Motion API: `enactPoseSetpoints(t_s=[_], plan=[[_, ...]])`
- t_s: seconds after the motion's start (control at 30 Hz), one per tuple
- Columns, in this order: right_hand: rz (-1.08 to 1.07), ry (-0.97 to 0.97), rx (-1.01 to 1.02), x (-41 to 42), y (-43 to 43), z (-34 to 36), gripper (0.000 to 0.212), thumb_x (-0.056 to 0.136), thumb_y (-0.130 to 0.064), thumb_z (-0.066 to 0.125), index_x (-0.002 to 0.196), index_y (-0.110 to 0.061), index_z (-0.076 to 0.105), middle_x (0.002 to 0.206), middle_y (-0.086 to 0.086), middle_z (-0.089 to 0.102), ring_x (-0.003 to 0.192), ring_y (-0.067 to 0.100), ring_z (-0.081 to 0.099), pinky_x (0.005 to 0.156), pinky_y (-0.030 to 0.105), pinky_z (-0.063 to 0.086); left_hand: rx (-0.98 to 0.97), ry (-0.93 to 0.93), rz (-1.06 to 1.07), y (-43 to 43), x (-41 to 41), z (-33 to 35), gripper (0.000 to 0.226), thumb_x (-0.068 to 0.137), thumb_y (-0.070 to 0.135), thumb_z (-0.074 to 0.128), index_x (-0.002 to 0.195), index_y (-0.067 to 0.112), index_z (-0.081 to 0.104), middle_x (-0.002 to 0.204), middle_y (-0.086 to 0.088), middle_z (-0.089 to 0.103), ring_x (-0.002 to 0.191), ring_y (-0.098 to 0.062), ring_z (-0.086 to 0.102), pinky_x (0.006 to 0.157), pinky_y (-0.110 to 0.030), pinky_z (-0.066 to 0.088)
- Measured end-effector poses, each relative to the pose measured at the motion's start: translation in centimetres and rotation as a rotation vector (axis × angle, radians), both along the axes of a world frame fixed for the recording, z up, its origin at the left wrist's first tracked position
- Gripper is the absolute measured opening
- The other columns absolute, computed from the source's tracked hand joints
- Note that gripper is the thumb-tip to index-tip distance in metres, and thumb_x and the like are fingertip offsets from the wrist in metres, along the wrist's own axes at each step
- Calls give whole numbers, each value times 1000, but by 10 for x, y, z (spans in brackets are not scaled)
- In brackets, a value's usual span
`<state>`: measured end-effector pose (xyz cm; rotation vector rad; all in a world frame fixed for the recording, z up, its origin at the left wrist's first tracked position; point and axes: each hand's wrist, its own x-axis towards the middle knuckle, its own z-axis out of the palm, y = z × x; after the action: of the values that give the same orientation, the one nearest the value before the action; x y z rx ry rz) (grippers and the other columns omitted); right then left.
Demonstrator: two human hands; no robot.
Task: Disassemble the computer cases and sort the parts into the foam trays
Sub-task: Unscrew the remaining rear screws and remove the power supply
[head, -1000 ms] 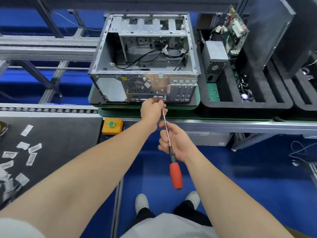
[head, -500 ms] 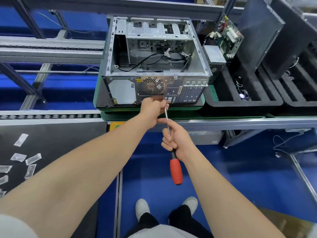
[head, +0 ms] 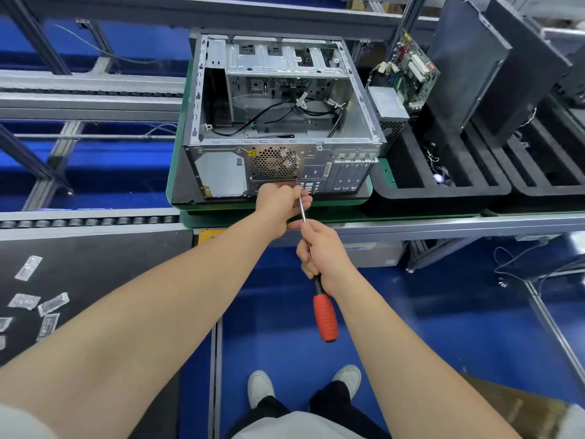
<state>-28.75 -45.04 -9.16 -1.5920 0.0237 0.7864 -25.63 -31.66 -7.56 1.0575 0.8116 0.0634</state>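
Head-worn view, forward and down.

White short-sleeved shirt is worn; forearms are left bare. Black trousers are paired with white shoes.

Small clear plastic packets scattered over black-topped desk, far left. Grey roller conveyor strip along desk's far edge. Yellow box just beside desk corner. Glossy blue floor below, with white shoes on it. Thin grey cable looped at right. Brown cardboard at lower right.
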Motion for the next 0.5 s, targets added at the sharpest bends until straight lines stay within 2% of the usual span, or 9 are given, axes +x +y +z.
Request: enactPoseSetpoints(t_s=[0.07,0.1,0.13,0.2,0.3,0.33,0.37,0.43,0.5], plan=[[6,-88,-142,0,4,2,33,112,-27,38,114,-19,69,56,5,57,37,15,35,42,27,30,-28,30,-50,1,-2,6,14,102,8,59,104,-3,68,91,-11,77,79,-20,75,71,-33,64],[6,-39,-88,0,4,3,32,113,-28,38,115,-16,68,57,6,59,37,15,35,42,26,30,-26,51,-79,1,-2,8,16,102,12,61,102,-1,70,89,-11,78,78,-19,76,62,-30,62],[10,51,35,0,3,3,31,114,-29,39,117,-13,65,60,8,59,37,15,36,42,25,30,-22,72,-90,2,-2,9,16,102,13,61,101,0,71,88,-10,79,76,-17,76,55,-28,59],[-13,266,337,-2,-3,4,29,114,-32,43,118,-9,61,63,11,59,38,16,40,43,25,34,-45,73,-59,1,1,13,16,103,7,59,105,-5,68,87,-14,77,72,-19,76,54,-28,59],[-66,541,685,-8,-11,0,26,112,-36,43,114,-15,58,60,3,55,36,11,42,36,23,36,27,43,-72,3,5,18,18,103,-3,52,114,-15,60,91,-22,73,74,-29,77,71,-36,65],[-52,599,759,-9,-12,-1,24,111,-35,43,114,-17,59,59,1,52,33,8,39,31,21,34,146,68,-157,4,5,22,20,104,1,51,113,-15,59,92,-22,73,76,-32,77,76,-41,65],[-37,637,816,-10,-11,0,23,110,-32,43,114,-17,59,58,0,50,29,6,36,28,19,31,356,113,-306,7,4,28,23,105,7,50,110,-12,61,90,-21,75,76,-33,77,78,-45,65],[-51,665,873,-10,-10,2,24,109,-28,43,113,-13,61,56,-1,46,26,6,34,24,19,28,960,205,-648,16,5,48,33,105,24,49,96,-2,69,79,-14,76,69,-30,76,74,-43,65],[-82,671,882,-10,-9,4,26,109,-24,44,112,-10,65,56,-2,44,25,6,33,24,20,27,1429,123,-669,23,9,73,30,97,31,53,81,14,72,69,-4,71,66,-26,71,69,-38,62]])
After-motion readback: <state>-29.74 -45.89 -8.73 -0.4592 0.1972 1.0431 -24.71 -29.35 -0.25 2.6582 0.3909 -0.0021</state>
